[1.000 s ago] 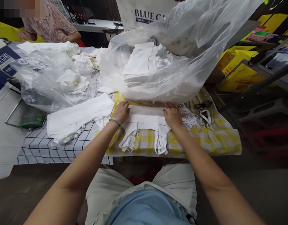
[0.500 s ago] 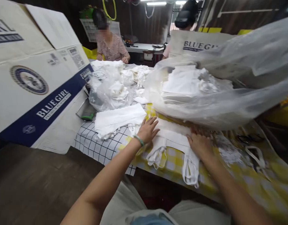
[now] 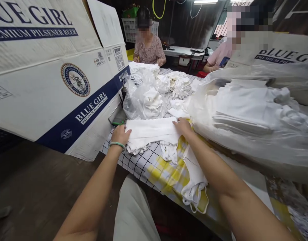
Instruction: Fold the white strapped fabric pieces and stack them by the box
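A stack of folded white cloth pieces [image 3: 151, 132] lies on the checked tablecloth [image 3: 141, 160]. My left hand [image 3: 121, 135], with a green bracelet at the wrist, rests on the stack's left end, fingers curled against the cloth. My right hand [image 3: 182, 125] lies on the stack's right end with its fingers stretched flat. Another white piece with strap loops [image 3: 194, 185] hangs over the yellow checked cloth [image 3: 166, 172] under my right forearm.
A big clear plastic bag of folded white pieces [image 3: 249, 113] fills the right. A smaller bag [image 3: 144, 98] sits behind the stack. A large "Blue Girl" cardboard box [image 3: 48, 73] stands at left. Two other people [image 3: 149, 45] work at the far end.
My view swung left. Both hands left the strapped white piece on the yellow cloth and moved left onto the stack of folded white pieces.
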Demonstrator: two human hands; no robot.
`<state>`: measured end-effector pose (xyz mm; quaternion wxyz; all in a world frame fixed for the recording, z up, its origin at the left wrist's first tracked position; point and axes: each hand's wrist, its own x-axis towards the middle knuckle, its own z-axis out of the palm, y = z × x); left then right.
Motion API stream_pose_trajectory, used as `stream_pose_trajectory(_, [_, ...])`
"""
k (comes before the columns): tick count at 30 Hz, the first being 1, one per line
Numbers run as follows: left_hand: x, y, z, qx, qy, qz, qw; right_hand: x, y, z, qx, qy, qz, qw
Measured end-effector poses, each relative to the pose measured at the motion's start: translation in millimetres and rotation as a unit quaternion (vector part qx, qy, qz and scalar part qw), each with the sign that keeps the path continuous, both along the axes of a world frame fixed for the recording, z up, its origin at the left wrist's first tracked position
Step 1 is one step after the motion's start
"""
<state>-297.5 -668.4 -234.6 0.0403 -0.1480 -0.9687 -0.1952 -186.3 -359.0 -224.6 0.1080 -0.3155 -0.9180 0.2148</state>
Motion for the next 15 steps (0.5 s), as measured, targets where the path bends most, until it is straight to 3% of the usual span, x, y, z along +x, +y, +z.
stream_pose_trajectory(7, [-6, 9, -4.7, 0.053, 0.007, 0.017, 0.998, -2, -5, -5.0, 0.013, 0.053, 0.020, 0.998])
stream_pose_trajectory(11, [-9, 19, 1.3, 0.030, -0.010, 0.014, 0.999, -7, -3, -6.5, -0.016, 0.072, 0.034, 0.997])
stream_pose_trajectory(15, [-9, 22, 11.5, -0.016, -0.038, 0.025, 0.999, -13, 1, -6.3, -0.086, 0.053, -0.026, 0.995])
